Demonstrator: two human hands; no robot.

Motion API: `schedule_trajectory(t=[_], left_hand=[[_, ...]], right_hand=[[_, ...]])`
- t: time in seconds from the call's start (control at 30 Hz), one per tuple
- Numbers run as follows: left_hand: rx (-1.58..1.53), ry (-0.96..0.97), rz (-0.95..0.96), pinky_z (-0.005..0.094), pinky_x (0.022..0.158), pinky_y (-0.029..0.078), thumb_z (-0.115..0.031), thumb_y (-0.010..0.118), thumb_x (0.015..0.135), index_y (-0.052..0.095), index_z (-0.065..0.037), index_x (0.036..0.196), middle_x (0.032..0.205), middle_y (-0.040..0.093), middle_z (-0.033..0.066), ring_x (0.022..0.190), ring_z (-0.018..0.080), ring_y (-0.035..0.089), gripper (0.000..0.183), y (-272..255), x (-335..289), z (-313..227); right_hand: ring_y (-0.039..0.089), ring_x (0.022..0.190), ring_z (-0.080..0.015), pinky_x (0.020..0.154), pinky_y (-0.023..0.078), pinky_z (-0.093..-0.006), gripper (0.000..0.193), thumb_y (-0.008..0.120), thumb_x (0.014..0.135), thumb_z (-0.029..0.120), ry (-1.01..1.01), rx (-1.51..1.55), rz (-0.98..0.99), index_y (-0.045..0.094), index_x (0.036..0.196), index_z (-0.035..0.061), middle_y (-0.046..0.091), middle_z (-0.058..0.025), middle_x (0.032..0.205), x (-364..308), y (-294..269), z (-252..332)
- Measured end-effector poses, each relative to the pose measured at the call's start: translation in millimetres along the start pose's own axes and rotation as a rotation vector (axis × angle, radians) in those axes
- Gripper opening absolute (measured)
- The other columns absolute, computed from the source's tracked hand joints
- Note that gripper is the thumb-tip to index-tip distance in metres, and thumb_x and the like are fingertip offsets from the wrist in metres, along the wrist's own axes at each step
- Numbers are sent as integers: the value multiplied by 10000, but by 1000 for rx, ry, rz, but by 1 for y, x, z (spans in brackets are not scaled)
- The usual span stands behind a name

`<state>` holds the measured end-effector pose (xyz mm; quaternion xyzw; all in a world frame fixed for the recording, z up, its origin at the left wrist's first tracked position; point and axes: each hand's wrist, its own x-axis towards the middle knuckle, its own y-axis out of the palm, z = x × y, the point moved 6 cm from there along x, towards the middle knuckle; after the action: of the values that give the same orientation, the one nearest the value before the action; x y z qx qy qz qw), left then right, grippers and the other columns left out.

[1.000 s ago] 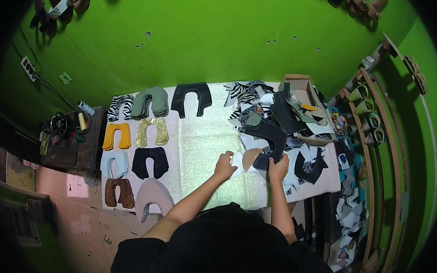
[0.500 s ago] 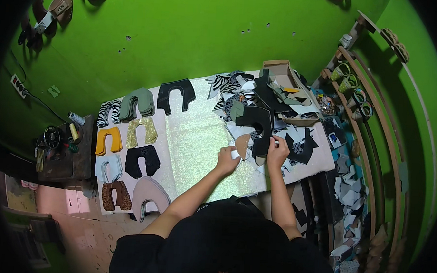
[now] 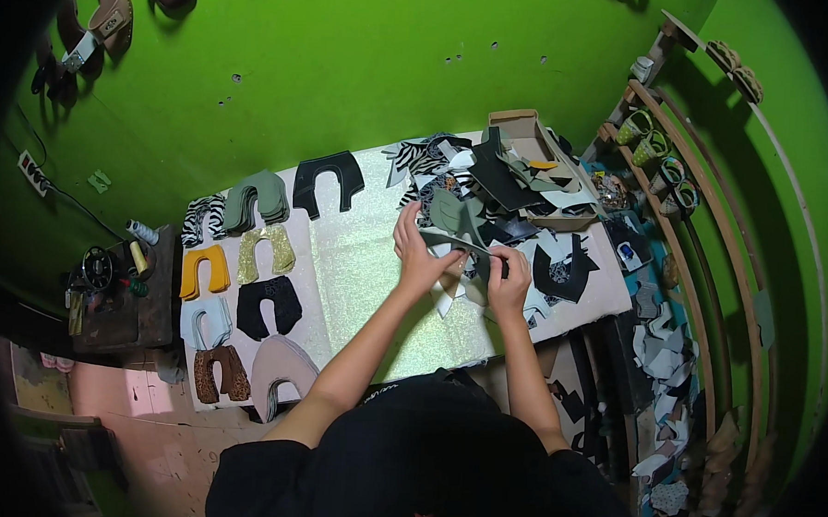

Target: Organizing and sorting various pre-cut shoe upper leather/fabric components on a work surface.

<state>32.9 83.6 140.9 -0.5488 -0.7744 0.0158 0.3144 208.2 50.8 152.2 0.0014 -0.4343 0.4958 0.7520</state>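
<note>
Both hands gripped one grey cut piece (image 3: pixel 456 242) above the surface (image 3: pixel 358 275), beside the scrap pile (image 3: pixel 500 184): the left hand (image 3: pixel 419 254) pinched its near end, and the right hand (image 3: pixel 508 274) clamped its far end.

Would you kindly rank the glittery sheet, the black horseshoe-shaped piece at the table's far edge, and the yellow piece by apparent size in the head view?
1. Glittery sheet, by far the largest.
2. Black horseshoe-shaped piece.
3. Yellow piece, looking slightly smaller than the black one, though fisheye bending makes that close call unsure.
</note>
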Motion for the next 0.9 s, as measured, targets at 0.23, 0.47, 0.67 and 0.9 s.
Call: schedule_trajectory(t=[0.23,0.47,0.67,0.9], left_hand=[[-422,-6,306,329,902,399,-68,785,540,543,-58,957,1132,547,110,1062,198,510,482,-28,30,33],[-544,-369,689,242,755,443,-75,723,669,519,-7,1056,919,610,59,827,110,560,443,-53,17,58],[-717,-392,384,237,726,468,-27,676,717,475,-23,1029,900,603,63,798,106,572,371,-96,22,74],[-712,-426,130,234,746,446,-54,582,810,450,-38,1016,905,585,54,822,102,555,245,-146,22,125]], right_hand=[[528,742,-218,748,341,-340,59,577,727,49,-171,61,151,573,779,77,585,-27,752,24,5,35],[541,749,-234,727,375,-333,54,602,723,70,-106,202,308,578,769,52,587,-63,737,49,37,44],[562,803,-128,749,432,-237,238,579,776,47,363,733,519,539,1007,2,599,-71,927,43,104,18],[579,852,-124,759,461,-233,351,539,772,-50,764,1096,929,462,1115,-59,598,-94,974,15,174,18]])
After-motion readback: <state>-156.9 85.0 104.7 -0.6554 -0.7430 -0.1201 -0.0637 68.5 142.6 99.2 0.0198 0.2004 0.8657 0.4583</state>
